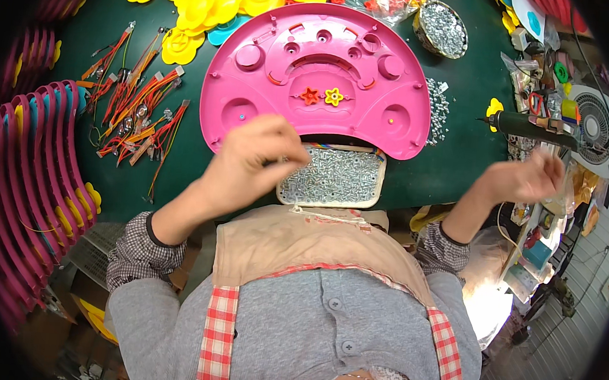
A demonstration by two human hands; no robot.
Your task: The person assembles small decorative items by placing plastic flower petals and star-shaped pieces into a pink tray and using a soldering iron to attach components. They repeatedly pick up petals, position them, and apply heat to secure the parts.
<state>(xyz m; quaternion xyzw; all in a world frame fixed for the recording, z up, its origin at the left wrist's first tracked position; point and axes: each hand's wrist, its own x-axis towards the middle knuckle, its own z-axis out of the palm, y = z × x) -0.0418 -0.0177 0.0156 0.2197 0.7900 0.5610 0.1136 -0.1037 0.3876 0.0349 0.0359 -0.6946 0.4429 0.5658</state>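
Observation:
Over the left edge of a white tray filled with small silver screws, my left hand is closed, thumb and fingertips drawn together. Whatever it may pinch is too small to make out. Beyond the tray lies a pink half-round plastic panel, its posts and round wells facing up. A red star-shaped piece and a yellow star-shaped piece sit at its middle. My right hand is raised at the right, just below a dark electric screwdriver and apart from it; its fingers are bent and smeared.
Wire bundles with red and orange leads lie at the left. Yellow flower-shaped parts pile up behind. A bowl of screws stands back right, with loose screws nearer. Stacked pink panels flank me left; a fan stands right.

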